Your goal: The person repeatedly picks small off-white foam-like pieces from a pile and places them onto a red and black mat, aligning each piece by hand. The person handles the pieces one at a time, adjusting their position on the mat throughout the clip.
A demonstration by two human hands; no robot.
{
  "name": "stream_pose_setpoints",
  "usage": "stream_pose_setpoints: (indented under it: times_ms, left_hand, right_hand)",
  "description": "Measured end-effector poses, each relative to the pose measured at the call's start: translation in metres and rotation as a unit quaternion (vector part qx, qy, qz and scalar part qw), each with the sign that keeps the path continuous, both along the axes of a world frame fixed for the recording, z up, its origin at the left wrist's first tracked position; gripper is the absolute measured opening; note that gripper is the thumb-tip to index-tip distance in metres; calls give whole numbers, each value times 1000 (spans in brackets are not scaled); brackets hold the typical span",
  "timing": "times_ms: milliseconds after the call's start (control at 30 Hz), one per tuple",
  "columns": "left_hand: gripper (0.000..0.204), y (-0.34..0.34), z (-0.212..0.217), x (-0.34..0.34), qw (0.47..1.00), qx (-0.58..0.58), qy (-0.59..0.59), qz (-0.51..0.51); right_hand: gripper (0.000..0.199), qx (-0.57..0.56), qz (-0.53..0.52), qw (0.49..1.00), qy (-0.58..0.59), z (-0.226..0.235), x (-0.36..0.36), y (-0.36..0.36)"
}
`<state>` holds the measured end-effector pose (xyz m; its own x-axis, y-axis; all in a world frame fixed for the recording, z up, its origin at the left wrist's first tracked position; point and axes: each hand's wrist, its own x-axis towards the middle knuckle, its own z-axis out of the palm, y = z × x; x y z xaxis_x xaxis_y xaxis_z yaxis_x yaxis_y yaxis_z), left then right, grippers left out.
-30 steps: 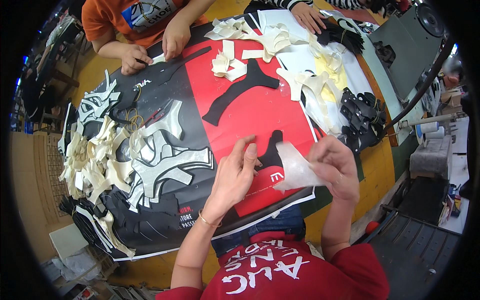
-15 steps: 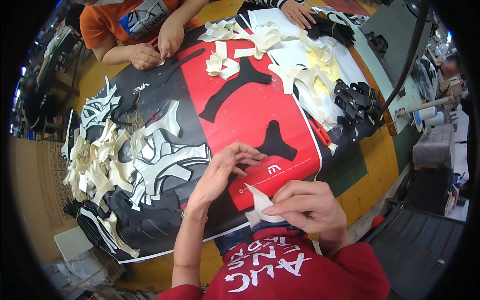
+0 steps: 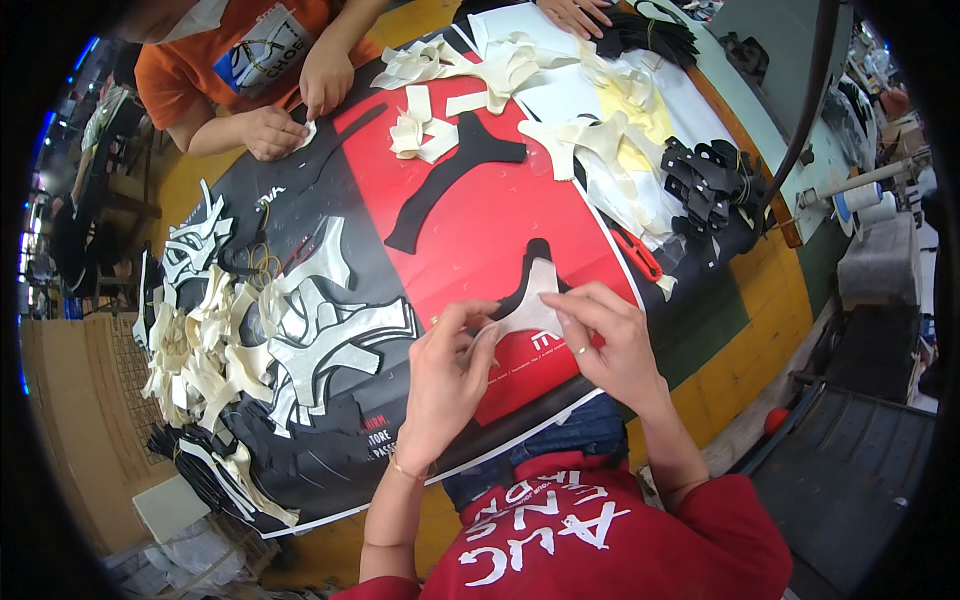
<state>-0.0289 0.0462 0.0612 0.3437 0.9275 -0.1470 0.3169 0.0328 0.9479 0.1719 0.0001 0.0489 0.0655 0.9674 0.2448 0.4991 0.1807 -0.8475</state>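
Both my hands meet over a pale, thin cut piece (image 3: pixel 535 305) lying on a black curved piece (image 3: pixel 522 287) near the front of the red and black sheet (image 3: pixel 470 215). My left hand (image 3: pixel 448 375) pinches the pale piece's left end with its fingertips. My right hand (image 3: pixel 612 345) presses on its right edge with the fingers bent. A larger black curved piece (image 3: pixel 450 178) lies farther back on the red area.
Stacks of silver-white cut pieces (image 3: pixel 300 335) fill the left of the table, cream pieces (image 3: pixel 600 150) and black bundles (image 3: pixel 715 180) the right. Another person in an orange shirt (image 3: pixel 220 60) works with both hands at the far left. Red scissors (image 3: pixel 636 253) lie right of my hands.
My hands have moved from near my chest forward onto the table. The pale piece, held up before, is now laid on the black curved piece.
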Motion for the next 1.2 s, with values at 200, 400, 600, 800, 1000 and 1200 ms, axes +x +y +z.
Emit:
stream_pose_setpoints:
  times_ms: [200,400,600,800,1000,1200]
  left_hand:
    - [16,16,-19,14,991,104,61,-54]
    - [21,16,-22,15,993,69,78,-57]
    - [22,21,-23,18,994,60,78,-52]
    - [22,20,-20,18,993,58,83,-55]
    - [24,22,-20,17,993,57,81,-60]
    - [30,20,-20,21,993,40,91,-64]
  right_hand:
    - [35,5,-23,996,-85,-25,9,12]
    - [39,1,-34,996,-85,-33,9,13]
    - [42,-5,-44,995,-87,-34,6,16]
    - [43,-12,-39,994,-104,-31,7,18]
    - [41,-33,-41,992,-115,-28,5,19]
    - [41,-48,-48,989,-130,-25,3,21]
